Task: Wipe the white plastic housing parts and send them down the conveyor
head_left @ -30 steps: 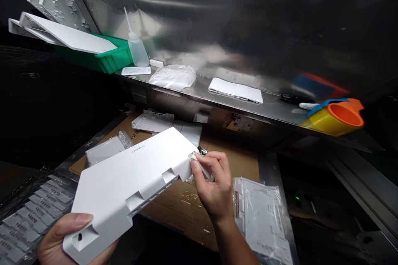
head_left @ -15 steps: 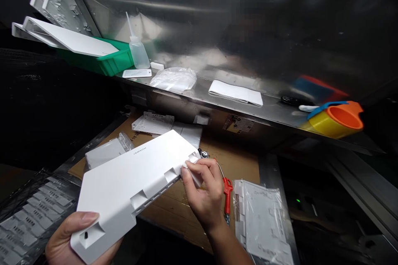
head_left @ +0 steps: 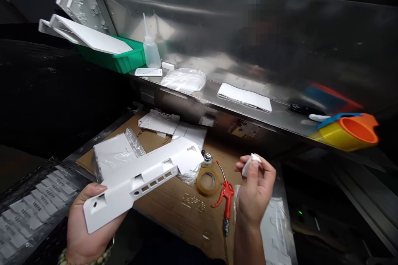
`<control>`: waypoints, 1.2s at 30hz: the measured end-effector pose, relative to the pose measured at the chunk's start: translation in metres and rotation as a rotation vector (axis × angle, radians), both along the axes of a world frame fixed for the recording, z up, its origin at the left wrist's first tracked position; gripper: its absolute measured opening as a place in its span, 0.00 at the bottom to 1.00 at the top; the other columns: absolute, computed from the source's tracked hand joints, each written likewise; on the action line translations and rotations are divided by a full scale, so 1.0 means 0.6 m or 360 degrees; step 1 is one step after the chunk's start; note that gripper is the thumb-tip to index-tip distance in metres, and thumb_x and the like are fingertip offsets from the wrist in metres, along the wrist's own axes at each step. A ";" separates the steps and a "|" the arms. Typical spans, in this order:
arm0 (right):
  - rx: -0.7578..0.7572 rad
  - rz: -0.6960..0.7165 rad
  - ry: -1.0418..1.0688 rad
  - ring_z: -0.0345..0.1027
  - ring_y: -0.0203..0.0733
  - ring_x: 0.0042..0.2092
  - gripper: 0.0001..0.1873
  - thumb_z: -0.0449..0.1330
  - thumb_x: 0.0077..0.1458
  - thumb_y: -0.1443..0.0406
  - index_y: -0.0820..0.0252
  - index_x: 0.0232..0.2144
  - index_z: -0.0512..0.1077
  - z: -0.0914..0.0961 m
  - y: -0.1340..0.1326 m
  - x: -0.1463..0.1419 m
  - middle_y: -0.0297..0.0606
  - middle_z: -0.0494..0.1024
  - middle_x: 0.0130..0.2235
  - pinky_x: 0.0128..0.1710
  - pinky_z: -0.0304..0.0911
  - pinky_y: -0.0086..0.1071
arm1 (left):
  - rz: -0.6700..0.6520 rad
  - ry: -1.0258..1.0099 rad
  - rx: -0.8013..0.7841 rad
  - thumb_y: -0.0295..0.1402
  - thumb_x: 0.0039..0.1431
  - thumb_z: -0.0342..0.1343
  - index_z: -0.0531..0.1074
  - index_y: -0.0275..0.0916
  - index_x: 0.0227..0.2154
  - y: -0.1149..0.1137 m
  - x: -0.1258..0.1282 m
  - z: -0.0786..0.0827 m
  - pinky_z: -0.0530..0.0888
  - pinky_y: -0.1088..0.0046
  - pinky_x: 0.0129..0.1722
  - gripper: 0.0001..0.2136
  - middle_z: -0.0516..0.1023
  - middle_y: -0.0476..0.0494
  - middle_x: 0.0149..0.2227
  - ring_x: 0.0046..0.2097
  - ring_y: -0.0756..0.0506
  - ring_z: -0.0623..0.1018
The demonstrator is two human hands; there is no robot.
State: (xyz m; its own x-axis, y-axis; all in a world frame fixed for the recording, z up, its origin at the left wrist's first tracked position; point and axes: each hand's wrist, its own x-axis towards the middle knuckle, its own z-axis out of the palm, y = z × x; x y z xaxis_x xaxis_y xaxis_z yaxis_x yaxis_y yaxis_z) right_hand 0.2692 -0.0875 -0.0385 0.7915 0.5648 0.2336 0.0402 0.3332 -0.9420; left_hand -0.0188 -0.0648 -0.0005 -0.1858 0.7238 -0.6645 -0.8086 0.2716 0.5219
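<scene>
Left hand - grip closed around the near end of the white housing, thumb on top, holding it tilted above the cardboard sheet with its slotted edge toward the camera. Right hand is raised well apart from the housing, grip pinched shut on a small white pad between thumb and fingertips. A tape roll and a red air gun lie on the cardboard sheet between the two hands.
</scene>
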 end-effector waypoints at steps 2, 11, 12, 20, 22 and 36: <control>-0.0091 0.0096 0.0116 0.65 0.32 0.31 0.14 0.60 0.65 0.53 0.53 0.47 0.70 -0.008 -0.005 0.009 0.31 0.74 0.37 0.32 0.63 0.29 | 0.0035 -0.0045 -0.0012 0.20 0.43 0.48 0.68 0.35 0.60 0.001 -0.003 -0.002 0.84 0.57 0.30 0.35 0.86 0.41 0.32 0.30 0.35 0.85; -0.0347 0.0359 0.0038 0.66 0.36 0.35 0.17 0.61 0.63 0.52 0.57 0.46 0.72 -0.015 -0.012 -0.011 0.35 0.75 0.40 0.36 0.64 0.31 | 0.0094 -0.0144 0.0018 0.20 0.45 0.47 0.69 0.30 0.57 0.009 0.007 0.019 0.82 0.64 0.22 0.32 0.85 0.37 0.29 0.24 0.38 0.83; -0.0342 0.0393 0.0023 0.68 0.37 0.37 0.17 0.61 0.62 0.52 0.57 0.46 0.72 -0.013 -0.011 -0.015 0.36 0.76 0.41 0.38 0.65 0.33 | 0.0102 -0.0162 0.0027 0.20 0.45 0.47 0.69 0.30 0.57 0.009 0.006 0.020 0.82 0.64 0.21 0.31 0.84 0.38 0.29 0.24 0.39 0.83; -0.0345 0.0593 -0.0079 0.71 0.41 0.39 0.17 0.62 0.61 0.53 0.59 0.44 0.74 -0.011 -0.011 -0.050 0.38 0.79 0.39 0.41 0.65 0.36 | 0.0101 -0.0224 0.0116 0.21 0.46 0.49 0.72 0.26 0.51 0.007 0.000 0.012 0.85 0.51 0.33 0.25 0.84 0.32 0.31 0.31 0.33 0.85; -0.0389 0.0613 -0.0117 0.70 0.41 0.39 0.17 0.62 0.62 0.52 0.59 0.44 0.74 -0.015 -0.014 -0.055 0.37 0.78 0.37 0.40 0.65 0.35 | 0.0091 -0.0234 0.0155 0.21 0.47 0.50 0.72 0.27 0.51 0.006 0.000 0.011 0.84 0.49 0.37 0.25 0.84 0.31 0.34 0.35 0.32 0.85; -0.0010 0.0853 -0.1040 0.70 0.40 0.40 0.05 0.63 0.61 0.68 0.56 0.40 0.76 0.027 -0.011 -0.190 0.36 0.74 0.37 0.40 0.67 0.34 | 0.0075 -0.0133 0.0390 0.20 0.41 0.56 0.78 0.36 0.48 -0.002 0.064 0.015 0.83 0.53 0.44 0.26 0.84 0.44 0.30 0.39 0.33 0.85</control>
